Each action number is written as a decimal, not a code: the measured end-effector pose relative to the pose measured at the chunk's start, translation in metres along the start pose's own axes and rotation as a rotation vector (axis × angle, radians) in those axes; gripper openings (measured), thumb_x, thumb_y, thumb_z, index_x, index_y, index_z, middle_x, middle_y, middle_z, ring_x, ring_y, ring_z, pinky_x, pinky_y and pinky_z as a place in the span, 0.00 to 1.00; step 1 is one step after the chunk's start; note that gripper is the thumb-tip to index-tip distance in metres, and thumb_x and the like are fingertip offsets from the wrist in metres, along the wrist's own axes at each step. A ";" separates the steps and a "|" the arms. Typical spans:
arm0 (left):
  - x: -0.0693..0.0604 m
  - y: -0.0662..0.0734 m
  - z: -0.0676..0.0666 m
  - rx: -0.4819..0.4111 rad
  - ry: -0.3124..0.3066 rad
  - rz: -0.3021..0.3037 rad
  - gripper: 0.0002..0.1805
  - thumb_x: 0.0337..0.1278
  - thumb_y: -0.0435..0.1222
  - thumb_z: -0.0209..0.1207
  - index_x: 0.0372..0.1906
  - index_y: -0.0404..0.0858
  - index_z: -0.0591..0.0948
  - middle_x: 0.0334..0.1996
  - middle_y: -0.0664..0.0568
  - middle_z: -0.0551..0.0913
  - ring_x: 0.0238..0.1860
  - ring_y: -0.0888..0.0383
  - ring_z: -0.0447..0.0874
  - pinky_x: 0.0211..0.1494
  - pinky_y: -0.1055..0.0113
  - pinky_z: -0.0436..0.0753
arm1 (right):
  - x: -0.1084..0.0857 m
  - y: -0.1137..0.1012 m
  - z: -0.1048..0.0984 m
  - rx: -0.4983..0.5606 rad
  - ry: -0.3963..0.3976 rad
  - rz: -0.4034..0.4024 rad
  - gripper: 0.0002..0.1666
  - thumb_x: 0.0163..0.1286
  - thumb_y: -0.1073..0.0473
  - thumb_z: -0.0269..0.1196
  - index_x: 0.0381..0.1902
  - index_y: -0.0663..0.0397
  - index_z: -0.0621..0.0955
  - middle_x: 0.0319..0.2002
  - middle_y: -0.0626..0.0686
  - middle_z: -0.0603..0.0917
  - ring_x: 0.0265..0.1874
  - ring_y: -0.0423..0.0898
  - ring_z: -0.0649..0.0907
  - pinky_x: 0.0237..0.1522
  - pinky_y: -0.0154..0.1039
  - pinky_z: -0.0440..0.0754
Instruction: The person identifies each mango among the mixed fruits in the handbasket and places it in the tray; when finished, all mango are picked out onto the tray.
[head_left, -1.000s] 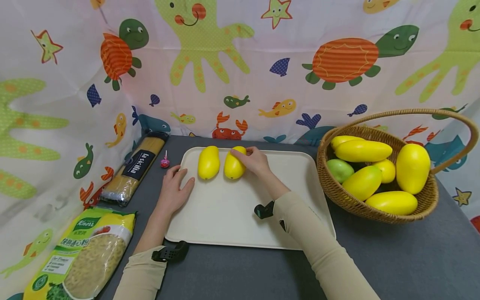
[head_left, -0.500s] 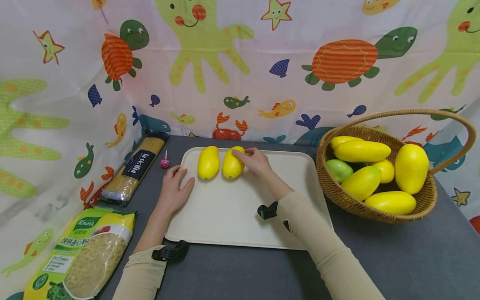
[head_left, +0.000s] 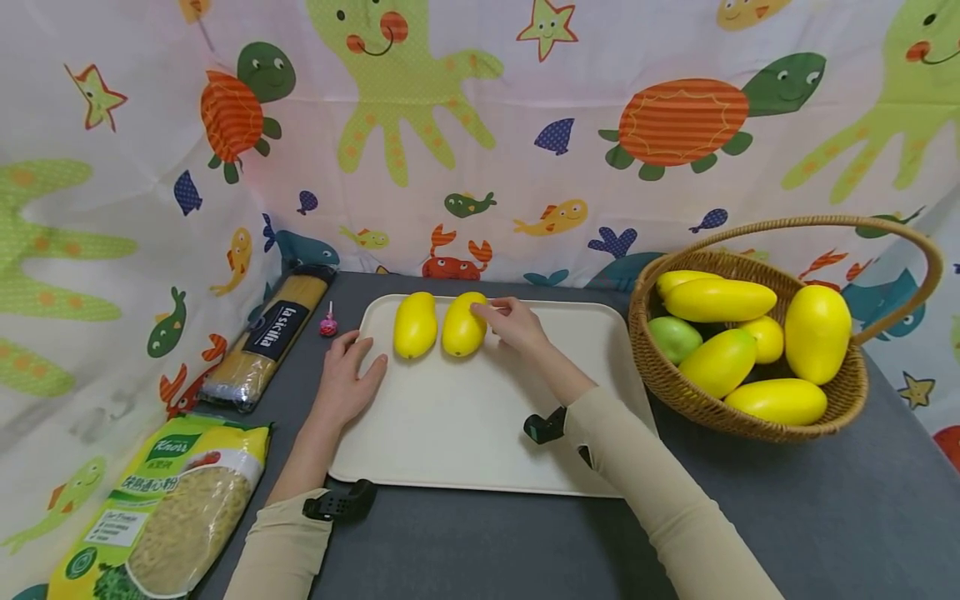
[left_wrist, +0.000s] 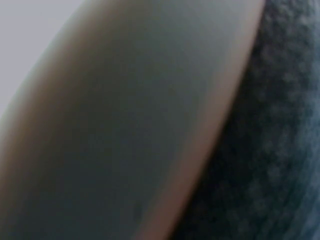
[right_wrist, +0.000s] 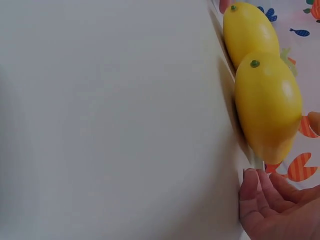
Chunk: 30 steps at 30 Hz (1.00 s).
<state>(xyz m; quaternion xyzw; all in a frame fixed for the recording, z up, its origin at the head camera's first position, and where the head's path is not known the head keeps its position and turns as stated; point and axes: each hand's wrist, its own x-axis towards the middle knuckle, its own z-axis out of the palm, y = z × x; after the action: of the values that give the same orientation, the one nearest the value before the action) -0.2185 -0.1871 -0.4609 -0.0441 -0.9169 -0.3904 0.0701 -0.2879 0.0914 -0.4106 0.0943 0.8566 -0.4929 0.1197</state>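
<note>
Two yellow mangoes lie side by side near the back edge of a cream tray [head_left: 450, 425], the left mango [head_left: 415, 326] and the right mango [head_left: 464, 325]. My right hand [head_left: 513, 325] is at the right side of the right mango. In the right wrist view its fingers [right_wrist: 272, 197] are loosely bent and a small gap separates them from that mango [right_wrist: 267, 107]; the thumb is also off it. My left hand [head_left: 351, 379] rests at the tray's left edge, fingers relaxed, holding nothing. The left wrist view is too blurred to show that hand.
A wicker basket [head_left: 648, 367] with several mangoes and a green fruit [head_left: 674, 338] stands at the right. On the left lie a pack of spaghetti [head_left: 273, 333], a Knorr pasta bag [head_left: 168, 508] and a pink lollipop [head_left: 328, 323]. A patterned cloth hangs behind.
The right mango has shifted slightly left, closer to the other one. My right hand has loosened from it and drawn a little to the right. The left hand stays in place.
</note>
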 end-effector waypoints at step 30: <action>0.000 0.002 -0.002 0.011 -0.018 -0.007 0.30 0.68 0.45 0.53 0.66 0.29 0.70 0.71 0.37 0.56 0.68 0.36 0.54 0.69 0.40 0.59 | -0.154 0.012 -0.213 -0.579 -0.012 -0.558 0.10 0.69 0.54 0.63 0.44 0.49 0.85 0.38 0.47 0.85 0.38 0.45 0.82 0.37 0.38 0.81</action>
<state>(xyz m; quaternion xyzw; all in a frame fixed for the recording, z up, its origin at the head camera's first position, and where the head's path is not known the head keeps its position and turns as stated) -0.2183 -0.1868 -0.4580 -0.0442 -0.9197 -0.3853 0.0608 -0.1614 0.2749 -0.2708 -0.1823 0.9521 -0.2454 0.0081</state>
